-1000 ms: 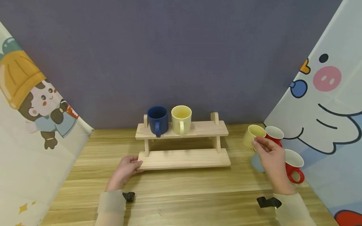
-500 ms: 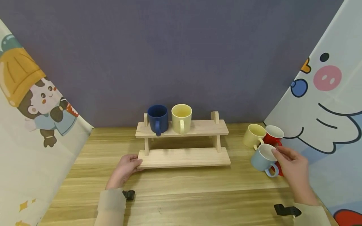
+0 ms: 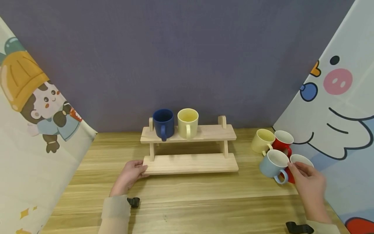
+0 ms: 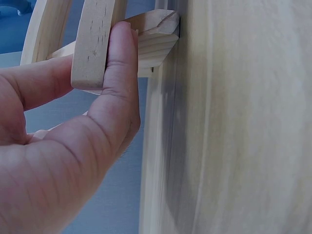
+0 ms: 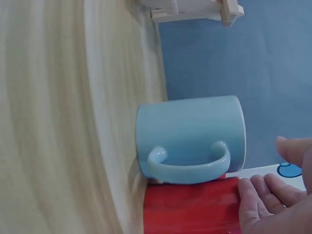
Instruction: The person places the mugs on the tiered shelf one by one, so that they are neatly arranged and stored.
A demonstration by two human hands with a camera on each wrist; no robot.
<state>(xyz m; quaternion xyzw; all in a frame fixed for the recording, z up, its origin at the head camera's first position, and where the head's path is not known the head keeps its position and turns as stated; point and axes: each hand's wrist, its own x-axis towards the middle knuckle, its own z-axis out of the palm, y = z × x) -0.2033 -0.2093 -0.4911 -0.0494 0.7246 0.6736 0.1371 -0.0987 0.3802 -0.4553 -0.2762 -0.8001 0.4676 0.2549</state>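
Observation:
My left hand (image 3: pixel 131 174) grips the left end of the two-tier wooden rack's lower board (image 3: pixel 190 164), thumb on one face and fingers on the other. The right hand (image 3: pixel 311 182) is at the front red mug (image 5: pixel 190 207), partly covering it in the head view. In the right wrist view its fingertips lie right at that mug's rim, with the thumb held apart. Beside the red mug stands a light blue mug (image 3: pixel 270 165), handle toward the front right. A yellow mug (image 3: pixel 260 144) and another red mug (image 3: pixel 280 144) stand just behind.
On the rack's upper board (image 3: pixel 210 131) stand a dark blue mug (image 3: pixel 163 125) and a yellow mug (image 3: pixel 183 128), handles facing front. A grey wall (image 3: pixel 187 58) rises behind the wooden table (image 3: pixel 187 208); printed panels flank both sides.
My right hand has moved right and toward the front, from near the back yellow mug past the light blue mug to the front red mug. The left hand keeps holding the rack.

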